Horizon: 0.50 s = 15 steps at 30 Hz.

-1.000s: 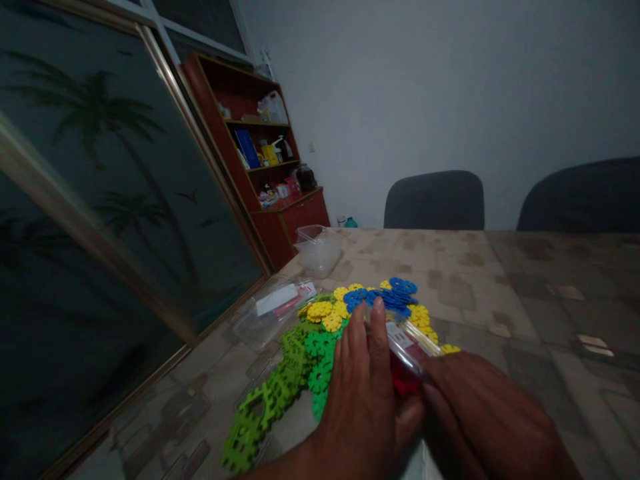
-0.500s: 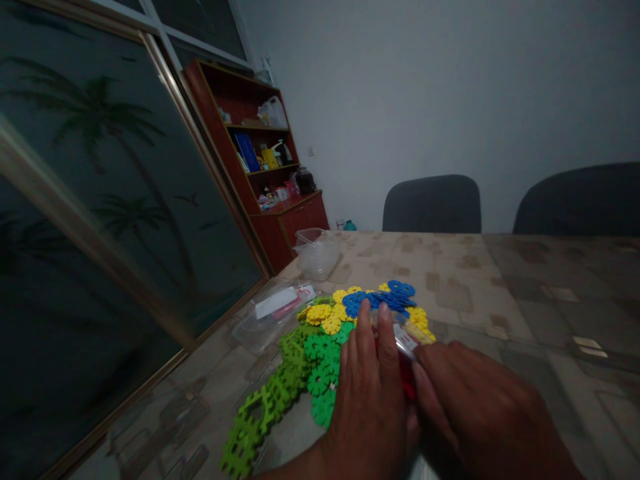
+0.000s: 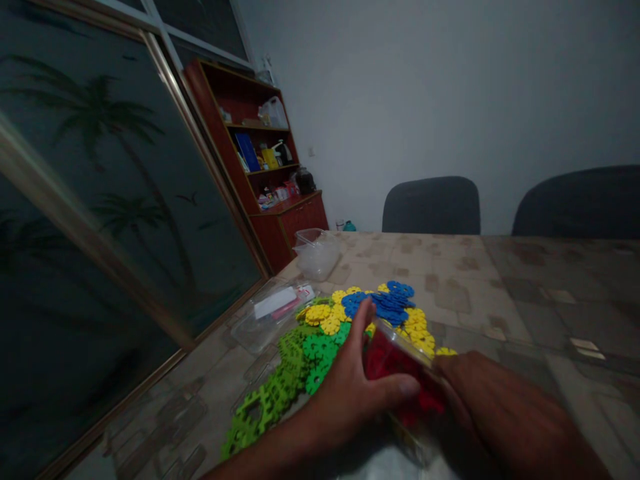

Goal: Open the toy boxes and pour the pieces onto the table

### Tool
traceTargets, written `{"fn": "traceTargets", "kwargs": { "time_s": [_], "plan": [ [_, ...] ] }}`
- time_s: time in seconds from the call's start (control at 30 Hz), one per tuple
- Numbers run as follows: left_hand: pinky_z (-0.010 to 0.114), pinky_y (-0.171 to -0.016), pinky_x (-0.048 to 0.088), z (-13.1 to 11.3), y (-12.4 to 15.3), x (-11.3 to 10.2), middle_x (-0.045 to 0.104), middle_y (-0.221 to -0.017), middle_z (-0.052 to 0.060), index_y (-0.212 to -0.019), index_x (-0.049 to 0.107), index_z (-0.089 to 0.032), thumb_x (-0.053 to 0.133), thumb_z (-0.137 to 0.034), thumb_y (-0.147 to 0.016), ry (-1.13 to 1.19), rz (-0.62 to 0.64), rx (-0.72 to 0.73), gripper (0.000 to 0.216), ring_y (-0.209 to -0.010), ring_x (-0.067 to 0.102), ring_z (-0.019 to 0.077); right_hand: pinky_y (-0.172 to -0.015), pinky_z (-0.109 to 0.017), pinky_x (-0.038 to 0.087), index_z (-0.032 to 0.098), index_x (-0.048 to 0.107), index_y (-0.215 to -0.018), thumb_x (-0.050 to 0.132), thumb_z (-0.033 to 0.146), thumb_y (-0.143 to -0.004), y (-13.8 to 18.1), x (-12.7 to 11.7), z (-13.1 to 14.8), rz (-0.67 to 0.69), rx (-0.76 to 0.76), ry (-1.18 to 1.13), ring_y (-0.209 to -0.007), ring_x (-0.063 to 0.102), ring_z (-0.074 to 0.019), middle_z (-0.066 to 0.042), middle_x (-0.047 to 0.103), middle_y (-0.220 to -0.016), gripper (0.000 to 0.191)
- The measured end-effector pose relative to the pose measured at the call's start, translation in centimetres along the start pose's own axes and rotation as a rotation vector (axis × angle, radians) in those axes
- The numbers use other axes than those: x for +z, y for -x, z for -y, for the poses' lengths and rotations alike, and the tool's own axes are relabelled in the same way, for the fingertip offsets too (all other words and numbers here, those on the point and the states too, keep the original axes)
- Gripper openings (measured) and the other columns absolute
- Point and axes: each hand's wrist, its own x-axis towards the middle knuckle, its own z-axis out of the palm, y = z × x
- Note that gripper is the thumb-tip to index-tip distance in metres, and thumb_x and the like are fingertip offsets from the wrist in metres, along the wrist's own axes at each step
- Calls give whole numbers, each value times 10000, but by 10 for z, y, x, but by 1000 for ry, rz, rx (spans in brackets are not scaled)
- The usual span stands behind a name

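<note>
My left hand [image 3: 350, 380] grips the left side of a clear plastic box [image 3: 406, 341], its thumb across the near face and its fingers behind. Red pieces [image 3: 400, 377] show inside the box, which is tilted. On the box's right side, my right hand [image 3: 505, 407] is closed around the edge, with its fingertips partly hidden. Just beyond my hands lie blue notched discs [image 3: 387, 307] and yellow notched discs [image 3: 320, 313]. Green notched discs [image 3: 317, 353] sit left of my left hand, beside a row of joined olive-green pieces [image 3: 275, 397].
A clear tray [image 3: 255, 330] with a white paper and a pink item lies at the table's left. Farther back stands a clear plastic container [image 3: 320, 257]. Two dark chairs [image 3: 431, 205] line the far table edge. A wooden shelf cabinet [image 3: 295, 217] stands behind.
My left hand has turned from upright, close-set fingers to a grip with its thumb spread across the box. The box and its red pieces now show more, as do yellow discs near my right hand.
</note>
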Motion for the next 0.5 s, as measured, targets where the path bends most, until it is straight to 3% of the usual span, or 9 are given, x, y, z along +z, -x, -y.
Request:
{"fn": "traceTargets", "kwargs": {
  "time_s": [0.1, 0.3, 0.4, 0.5],
  "plan": [
    [528, -1062, 383, 1, -9, -5, 350, -1472, 216, -1498, 130, -163, 827, -411, -651, 196, 112, -69, 1124, -1309, 412, 376, -642, -219, 503, 110, 527, -1119, 341, 69, -952, 8, -1, -3, -8, -39, 9, -754, 646, -131, -70, 676, -832, 253],
    [514, -1026, 399, -8, -9, -10, 498, -1319, 167, -1392, 315, -191, 744, -422, -724, 39, 219, -108, 826, -1212, 504, 340, -686, -251, 527, 109, 535, -1128, 350, 71, -937, 9, 5, 0, -53, -87, 99, -761, 666, -143, -67, 698, -873, 269],
    [537, -986, 425, -14, -6, -6, 522, -1263, 150, -1357, 375, -213, 709, -441, -723, -144, 182, -57, 752, -1142, 543, 338, -675, -243, 520, 118, 534, -1129, 352, 77, -948, -4, 3, 5, -9, -32, 88, -763, 671, -137, -61, 695, -890, 260],
    [557, -978, 433, -15, -6, 1, 461, -1340, 151, -1351, 413, -216, 697, -437, -718, -244, 99, -25, 729, -1206, 491, 364, -640, -243, 509, 117, 521, -1052, 288, 58, -958, -16, -1, 8, -31, -72, 109, -691, 664, -136, -62, 688, -818, 258]
  ]
}}
